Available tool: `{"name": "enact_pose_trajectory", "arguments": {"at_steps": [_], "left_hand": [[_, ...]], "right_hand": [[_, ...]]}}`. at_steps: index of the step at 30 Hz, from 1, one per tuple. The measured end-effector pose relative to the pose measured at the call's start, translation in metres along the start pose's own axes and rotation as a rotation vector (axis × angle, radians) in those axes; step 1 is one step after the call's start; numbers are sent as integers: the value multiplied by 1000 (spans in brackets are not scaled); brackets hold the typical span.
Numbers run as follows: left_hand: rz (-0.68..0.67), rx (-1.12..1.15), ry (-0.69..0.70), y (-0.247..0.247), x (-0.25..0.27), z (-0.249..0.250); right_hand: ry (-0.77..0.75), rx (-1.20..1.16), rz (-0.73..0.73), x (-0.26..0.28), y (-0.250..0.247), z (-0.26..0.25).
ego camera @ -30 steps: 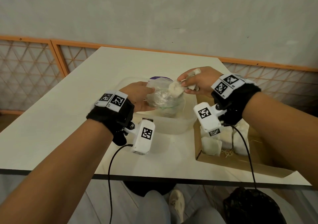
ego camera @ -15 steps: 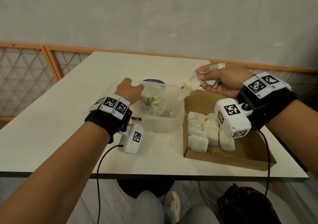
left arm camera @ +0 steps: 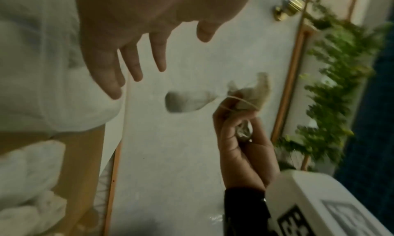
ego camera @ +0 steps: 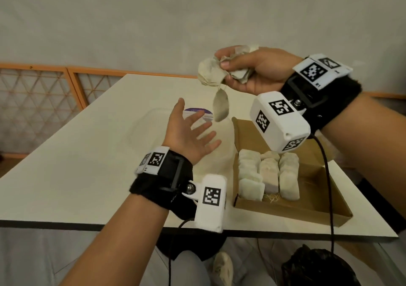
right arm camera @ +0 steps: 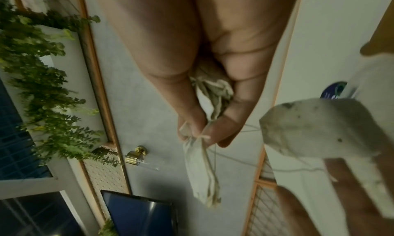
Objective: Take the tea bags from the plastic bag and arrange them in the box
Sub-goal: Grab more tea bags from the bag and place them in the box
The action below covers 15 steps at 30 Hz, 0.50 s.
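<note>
My right hand (ego camera: 224, 60) is raised above the table and grips a crumpled bunch of tea bags (ego camera: 211, 72). One tea bag (ego camera: 220, 108) dangles from the bunch by its string. My left hand (ego camera: 197, 127) is open below it, palm up and fingers spread, touching nothing. The cardboard box (ego camera: 285, 211) lies on the table to the right, with several tea bags (ego camera: 268, 173) set in rows. In the right wrist view my fingers (right arm camera: 232, 111) pinch the bunch (right arm camera: 213, 94). In the left wrist view the dangling bag (left arm camera: 185, 101) hangs past my left fingers (left arm camera: 136, 66).
A clear plastic tub (ego camera: 149, 132) with a purple label (ego camera: 198, 112) behind it stands left of the box, partly hidden by my left hand. The white table (ego camera: 77, 176) ends just in front of me. An orange-framed lattice fence (ego camera: 39, 101) runs behind it.
My right hand has lifted the bunch of tea bags up and away from the tub. My left hand has let go of the plastic bag and risen open under the dangling bag.
</note>
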State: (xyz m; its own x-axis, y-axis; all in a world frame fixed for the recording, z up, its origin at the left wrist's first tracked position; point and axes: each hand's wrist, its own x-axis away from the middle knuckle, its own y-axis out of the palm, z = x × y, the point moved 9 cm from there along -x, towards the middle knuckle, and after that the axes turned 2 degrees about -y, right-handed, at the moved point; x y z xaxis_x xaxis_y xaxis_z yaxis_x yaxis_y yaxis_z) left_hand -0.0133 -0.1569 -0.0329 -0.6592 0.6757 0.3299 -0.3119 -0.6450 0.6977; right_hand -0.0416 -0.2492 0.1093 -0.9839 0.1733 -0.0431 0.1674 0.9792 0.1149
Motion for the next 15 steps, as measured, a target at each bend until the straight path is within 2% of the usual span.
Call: {"name": "enact_pose_trajectory", "arguments": {"at_steps": [2,5,8,10,11,13,15], "left_hand": [[-76,144,-61,4,-5,-5],[-192,319,-99,14,-8,-1],[-218,334,-95,13,-10,6],[-176,311,-68,7,-13,9],[-146,285,-45,2,-16,10],[-127,195,9,1,-18,12],[-136,139,31,4,-19,14]], "right_hand": [[36,21,-59,-7,16,6],[138,287,-98,-19,28,41],[172,841,-120,-29,34,71],[127,1275,-167,-34,44,83],[104,1414,-192,-35,51,88],[90,1508,-224,-38,58,100],[103,1471,-210,-40,58,104]]}}
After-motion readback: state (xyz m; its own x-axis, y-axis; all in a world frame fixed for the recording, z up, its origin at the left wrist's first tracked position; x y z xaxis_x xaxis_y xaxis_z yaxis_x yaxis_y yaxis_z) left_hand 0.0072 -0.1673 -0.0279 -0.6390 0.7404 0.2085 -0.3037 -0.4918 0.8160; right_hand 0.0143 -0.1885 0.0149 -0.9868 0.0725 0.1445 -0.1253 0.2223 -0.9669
